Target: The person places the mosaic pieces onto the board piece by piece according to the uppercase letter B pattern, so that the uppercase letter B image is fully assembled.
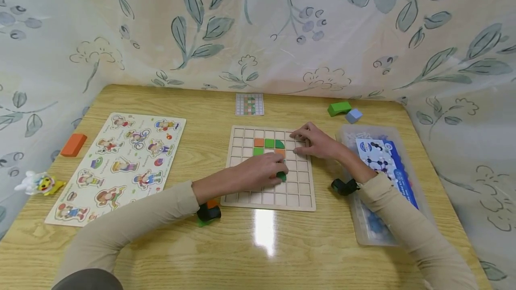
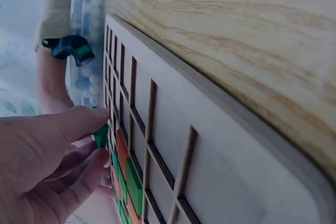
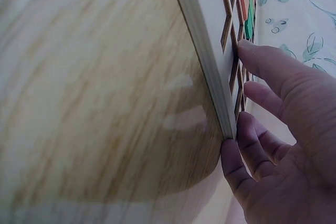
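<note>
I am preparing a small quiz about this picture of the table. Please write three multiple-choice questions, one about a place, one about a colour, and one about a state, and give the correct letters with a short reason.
1. Where does the orange block lie?
A. left of the character puzzle board
B. inside the plastic box
C. on the grid board

2. What colour is the piece that the left hand holds?
A. blue
B. green
C. yellow

3. What is the right hand doing?
A. lifting the plastic box
B. resting with its fingers on the right part of the grid board
C. holding the pattern card

Answers:
1. A, the head view shows it near the table's left edge, apart from that board.
2. B, green shows under the fingers in the head and left wrist views.
3. B, its fingers lie on the board's cells and edge in the head and right wrist views.
</note>
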The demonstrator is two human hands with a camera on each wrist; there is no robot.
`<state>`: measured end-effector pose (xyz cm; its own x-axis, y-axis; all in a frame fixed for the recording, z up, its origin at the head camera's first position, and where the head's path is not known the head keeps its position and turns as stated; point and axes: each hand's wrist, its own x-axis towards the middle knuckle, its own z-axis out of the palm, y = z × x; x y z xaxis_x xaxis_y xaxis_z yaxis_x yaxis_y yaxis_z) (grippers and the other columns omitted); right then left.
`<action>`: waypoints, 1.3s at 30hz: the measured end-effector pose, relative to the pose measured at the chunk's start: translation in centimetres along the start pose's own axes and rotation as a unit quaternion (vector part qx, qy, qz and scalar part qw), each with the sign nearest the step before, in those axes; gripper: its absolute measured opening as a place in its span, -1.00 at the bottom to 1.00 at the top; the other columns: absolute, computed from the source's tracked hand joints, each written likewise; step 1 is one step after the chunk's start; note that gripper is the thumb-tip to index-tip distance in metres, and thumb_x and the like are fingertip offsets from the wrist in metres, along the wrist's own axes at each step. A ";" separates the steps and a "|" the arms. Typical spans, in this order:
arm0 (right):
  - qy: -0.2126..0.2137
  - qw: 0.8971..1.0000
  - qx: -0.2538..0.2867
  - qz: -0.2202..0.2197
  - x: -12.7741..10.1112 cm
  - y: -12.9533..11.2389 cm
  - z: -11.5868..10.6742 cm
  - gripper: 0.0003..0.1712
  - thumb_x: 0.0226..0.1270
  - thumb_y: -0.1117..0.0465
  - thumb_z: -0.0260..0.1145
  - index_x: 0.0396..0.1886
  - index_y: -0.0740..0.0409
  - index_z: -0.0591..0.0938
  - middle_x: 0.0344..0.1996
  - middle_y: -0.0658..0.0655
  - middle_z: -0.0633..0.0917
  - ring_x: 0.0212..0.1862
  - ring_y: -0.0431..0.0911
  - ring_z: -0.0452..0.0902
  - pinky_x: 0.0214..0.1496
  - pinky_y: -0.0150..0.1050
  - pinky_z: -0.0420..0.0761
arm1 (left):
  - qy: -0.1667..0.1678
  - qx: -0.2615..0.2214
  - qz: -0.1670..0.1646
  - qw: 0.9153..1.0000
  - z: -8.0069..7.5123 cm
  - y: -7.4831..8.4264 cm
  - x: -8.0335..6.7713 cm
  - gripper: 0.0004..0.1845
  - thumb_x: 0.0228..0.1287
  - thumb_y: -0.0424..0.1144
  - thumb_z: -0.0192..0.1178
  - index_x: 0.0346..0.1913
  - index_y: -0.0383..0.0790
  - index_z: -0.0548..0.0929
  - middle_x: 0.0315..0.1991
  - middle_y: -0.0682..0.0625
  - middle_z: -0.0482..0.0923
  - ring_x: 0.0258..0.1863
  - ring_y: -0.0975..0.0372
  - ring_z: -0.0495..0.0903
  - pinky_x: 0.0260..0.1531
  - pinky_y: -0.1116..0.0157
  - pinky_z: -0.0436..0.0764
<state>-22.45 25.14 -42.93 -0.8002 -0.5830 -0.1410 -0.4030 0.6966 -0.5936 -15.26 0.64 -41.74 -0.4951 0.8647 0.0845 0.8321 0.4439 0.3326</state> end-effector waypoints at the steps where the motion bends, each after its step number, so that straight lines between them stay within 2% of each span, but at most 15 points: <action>1: 0.001 1.000 0.000 0.000 0.0 0.0 0.0 -0.46 0.31 0.14 0.34 0.26 0.18 0.50 -0.01 0.24 0.39 0.02 0.05 0.38 0.01 -0.09 0.39 | 0.000 -0.003 -0.001 1.000 0.0 0.0 0.0 -0.87 0.29 -0.24 0.26 -0.14 -0.14 0.70 -0.22 0.03 0.55 -0.29 0.29 0.48 -0.20 0.43 0.51; 8: 0.000 1.000 0.001 0.003 -0.1 -0.1 0.0 -0.45 0.32 0.12 0.34 0.27 0.17 0.49 0.00 0.23 0.38 0.03 0.05 0.39 0.00 -0.10 0.38 | -0.009 0.013 -0.004 1.000 0.4 -0.2 0.2 -0.84 0.29 -0.18 0.27 -0.13 -0.12 0.70 -0.19 0.03 0.55 -0.25 0.29 0.48 -0.18 0.41 0.52; 16: 0.003 1.000 -0.006 0.004 -0.2 0.0 -0.2 -0.47 0.31 0.14 0.34 0.25 0.17 0.50 0.00 0.24 0.38 0.04 0.06 0.39 0.03 -0.07 0.40 | -0.018 0.003 -0.017 1.000 0.4 -0.2 0.3 -0.83 0.30 -0.16 0.26 -0.12 -0.13 0.70 -0.19 0.04 0.56 -0.23 0.26 0.47 -0.12 0.37 0.52; 33: -0.001 1.000 -0.007 -0.003 0.0 0.0 -0.1 -0.47 0.32 0.15 0.33 0.25 0.19 0.50 0.00 0.26 0.37 0.04 0.08 0.39 0.02 -0.08 0.39 | -0.012 0.024 0.003 1.000 0.5 -0.3 0.1 -0.87 0.34 -0.20 0.22 -0.23 -0.12 0.75 -0.22 0.00 0.58 -0.22 0.24 0.50 -0.13 0.34 0.54; 39: -0.004 1.000 -0.001 0.000 0.0 0.0 0.0 -0.47 0.32 0.16 0.33 0.25 0.19 0.49 0.00 0.25 0.36 0.06 0.08 0.39 0.03 -0.08 0.39 | -0.002 0.035 0.011 0.999 0.5 0.0 -0.1 -0.87 0.32 -0.24 0.24 -0.33 -0.13 0.76 -0.30 0.02 0.55 -0.31 0.27 0.47 -0.22 0.39 0.51</action>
<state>-22.44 25.20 -42.93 -0.7973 -0.5854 -0.1470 -0.4037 0.6983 -0.5911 -15.13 0.70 -42.23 -0.4749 0.8757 0.0872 0.8586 0.4393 0.2642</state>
